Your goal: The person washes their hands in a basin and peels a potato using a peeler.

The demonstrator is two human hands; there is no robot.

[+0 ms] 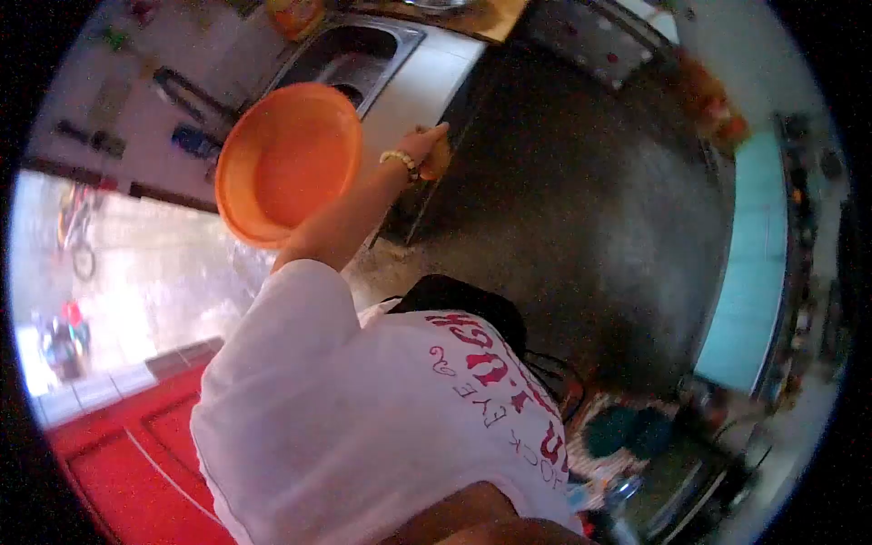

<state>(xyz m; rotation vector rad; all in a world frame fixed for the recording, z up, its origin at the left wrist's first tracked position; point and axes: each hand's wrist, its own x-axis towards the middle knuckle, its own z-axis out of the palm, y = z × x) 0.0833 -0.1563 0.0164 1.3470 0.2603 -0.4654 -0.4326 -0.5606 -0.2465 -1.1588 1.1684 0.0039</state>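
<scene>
One left grip (424, 145) shows, its fingers curled around a yellowish-brown item (440, 161) beyond the beaded bracelet (400, 163); blur and the fingers hide much of that item, so its material cannot be told; the right hand is out of view. The bare forearm crosses over the lower rim of the orange basin (300, 168); that rim is partly hidden, and what bears the basin cannot be told.

Smooth and round, the basin looks plastic, overlapping the view of the steel sink (397, 45), a rounded hollow set in the pale desk (440, 64); a metal bowl (438, 3) is cut off at the top. White cloth with red lettering forms the shirt (300, 391); a black object (463, 295) beyond it is hard to make out.

The item is just beside the desk's dark side edge; past it, dark floor (581, 200) spreads openly toward a teal surface (749, 254); the red surface (136, 445) lies lower left.
</scene>
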